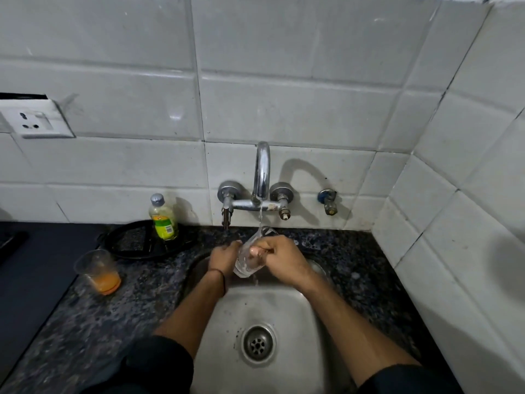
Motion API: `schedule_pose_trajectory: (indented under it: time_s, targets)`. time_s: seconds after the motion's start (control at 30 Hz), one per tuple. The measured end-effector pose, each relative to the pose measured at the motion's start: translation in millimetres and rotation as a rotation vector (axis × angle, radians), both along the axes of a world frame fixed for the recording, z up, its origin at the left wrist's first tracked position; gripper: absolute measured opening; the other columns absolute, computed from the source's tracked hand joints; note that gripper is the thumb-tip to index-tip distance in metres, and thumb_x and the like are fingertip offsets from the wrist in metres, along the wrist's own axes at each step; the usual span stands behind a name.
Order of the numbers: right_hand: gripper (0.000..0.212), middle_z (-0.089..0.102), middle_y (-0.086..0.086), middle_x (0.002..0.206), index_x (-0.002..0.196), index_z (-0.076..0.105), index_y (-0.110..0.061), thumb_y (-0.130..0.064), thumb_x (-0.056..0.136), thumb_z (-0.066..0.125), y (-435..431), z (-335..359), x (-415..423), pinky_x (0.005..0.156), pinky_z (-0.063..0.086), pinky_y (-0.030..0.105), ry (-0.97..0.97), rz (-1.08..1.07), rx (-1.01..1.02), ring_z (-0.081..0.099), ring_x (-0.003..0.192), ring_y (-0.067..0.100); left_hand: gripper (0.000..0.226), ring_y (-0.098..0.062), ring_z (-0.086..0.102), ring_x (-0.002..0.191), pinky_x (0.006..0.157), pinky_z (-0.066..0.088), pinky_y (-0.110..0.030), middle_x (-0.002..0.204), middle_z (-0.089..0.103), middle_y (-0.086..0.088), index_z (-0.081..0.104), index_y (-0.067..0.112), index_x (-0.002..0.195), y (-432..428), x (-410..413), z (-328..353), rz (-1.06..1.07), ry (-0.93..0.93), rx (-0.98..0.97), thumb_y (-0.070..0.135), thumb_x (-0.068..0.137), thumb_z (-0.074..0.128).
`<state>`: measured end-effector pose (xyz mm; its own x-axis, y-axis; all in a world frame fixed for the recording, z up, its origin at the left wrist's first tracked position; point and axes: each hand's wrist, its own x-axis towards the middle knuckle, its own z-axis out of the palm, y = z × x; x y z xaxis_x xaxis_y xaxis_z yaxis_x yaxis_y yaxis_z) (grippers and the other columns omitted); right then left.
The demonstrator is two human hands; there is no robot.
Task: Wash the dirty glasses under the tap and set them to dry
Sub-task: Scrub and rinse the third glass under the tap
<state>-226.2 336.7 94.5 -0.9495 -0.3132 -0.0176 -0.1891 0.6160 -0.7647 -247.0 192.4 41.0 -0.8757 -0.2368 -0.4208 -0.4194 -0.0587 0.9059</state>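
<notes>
- Clear glass point(245, 267) sits tilted between both hands over the back of the sink point(284, 308), its mouth turned up toward the tap point(262, 172).
- Water runs from the tap into the mouth of the glass and drips off its base.
- From the left side, the left hand point(224, 257) is wrapped round it.
- From the right, the right hand point(281, 258) grips it, thumb laid across the front.
- Orange dregs sit in a dirty glass point(98, 271) standing on the speckled counter point(142, 280), well left of the left hand, untouched.
- Behind it, by the wall, stands a green-labelled bottle point(164, 217).
</notes>
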Motion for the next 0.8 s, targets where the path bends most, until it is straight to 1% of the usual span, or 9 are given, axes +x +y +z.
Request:
schedule_pose_trajectory:
  time_s: [0.03, 0.1, 0.27, 0.37, 0.43, 0.53, 0.67, 0.73, 0.8]
  targets:
    - [0.021, 0.078, 0.002, 0.082, 0.085, 0.076, -0.012, -0.017, 0.096, 0.059, 1, -3, 1, 0.081, 0.058, 0.033, -0.064, -0.044, -0.145, 0.073, 0.082, 0.016, 0.04, -0.027, 0.071, 0.082, 0.067, 0.052, -0.027, 0.079, 0.072, -0.013, 0.07, 0.003, 0.097, 7, 13, -1, -0.026, -0.037, 0.33, 0.036, 0.098, 0.047]
    - [0.022, 0.078, 0.008, 0.085, 0.089, 0.075, -0.007, -0.014, 0.099, 0.057, -1, -11, 6, 0.078, 0.057, 0.027, -0.194, -0.145, -0.42, 0.073, 0.081, 0.016, 0.047, -0.023, 0.069, 0.081, 0.075, 0.053, -0.033, 0.088, 0.074, -0.012, 0.072, 0.008, 0.1, 14, 29, -7, -0.029, 0.033, 0.652, 0.047, 0.096, 0.047]
    - [0.035, 0.075, 0.015, 0.11, 0.112, 0.073, -0.006, -0.031, 0.1, 0.052, -9, -44, 19, 0.098, 0.042, 0.038, -0.579, -0.44, -1.098, 0.068, 0.108, 0.027, 0.059, -0.036, 0.064, 0.089, 0.078, 0.055, -0.042, 0.109, 0.06, -0.034, 0.052, -0.009, 0.126, 20, 32, -11, 0.049, 0.354, 0.578, 0.019, 0.08, 0.078]
    - [0.036, 0.077, 0.014, 0.103, 0.105, 0.075, -0.009, -0.032, 0.101, 0.048, -11, -49, 26, 0.099, 0.046, 0.04, -0.657, -0.5, -1.32, 0.07, 0.101, 0.026, 0.061, -0.038, 0.064, 0.094, 0.086, 0.052, -0.049, 0.108, 0.063, -0.031, 0.053, -0.003, 0.125, 18, 33, -7, -0.078, 0.392, 0.435, 0.006, 0.072, 0.084]
    - [0.034, 0.078, 0.009, 0.091, 0.102, 0.072, -0.01, -0.033, 0.103, 0.047, -10, -51, 29, 0.09, 0.05, 0.038, -0.671, -0.506, -1.326, 0.071, 0.092, 0.023, 0.056, -0.03, 0.069, 0.095, 0.086, 0.056, -0.039, 0.106, 0.07, -0.02, 0.058, 0.005, 0.119, 18, 35, -2, -0.08, 0.393, 0.285, 0.0, 0.07, 0.084]
    - [0.034, 0.072, 0.002, 0.076, 0.102, 0.069, -0.011, -0.036, 0.105, 0.046, -5, -57, 29, 0.083, 0.055, 0.04, -0.655, -0.535, -1.107, 0.067, 0.085, 0.02, 0.052, -0.017, 0.071, 0.093, 0.084, 0.057, -0.03, 0.101, 0.074, -0.009, 0.063, 0.013, 0.111, 21, 38, 2, -0.068, 0.432, 0.105, -0.001, 0.066, 0.086]
    - [0.029, 0.068, 0.006, 0.108, 0.115, 0.064, -0.019, -0.035, 0.107, 0.041, 2, -65, 34, 0.083, 0.053, 0.036, -0.49, -0.475, -0.677, 0.062, 0.095, 0.019, 0.055, -0.018, 0.071, 0.093, 0.085, 0.057, -0.034, 0.099, 0.074, -0.008, 0.065, 0.012, 0.11, 17, 40, 3, -0.101, 0.477, 0.019, 0.002, 0.062, 0.09]
    - [0.02, 0.066, 0.005, 0.118, 0.115, 0.063, -0.024, -0.025, 0.104, 0.048, 7, -70, 36, 0.089, 0.052, 0.034, -0.313, -0.422, -0.552, 0.061, 0.101, 0.015, 0.056, -0.015, 0.071, 0.093, 0.081, 0.057, -0.027, 0.1, 0.074, -0.006, 0.065, 0.011, 0.111, 17, 45, 7, -0.114, 0.493, -0.047, 0.002, 0.062, 0.091]
    - [0.03, 0.06, 0.004, 0.126, 0.118, 0.064, -0.027, -0.012, 0.093, 0.058, 12, -76, 38, 0.1, 0.05, 0.036, -0.142, -0.334, -0.422, 0.06, 0.111, 0.015, 0.055, -0.008, 0.07, 0.09, 0.078, 0.054, -0.019, 0.1, 0.074, -0.005, 0.064, 0.009, 0.111, 18, 50, 12, -0.119, 0.517, -0.112, 0.001, 0.062, 0.09]
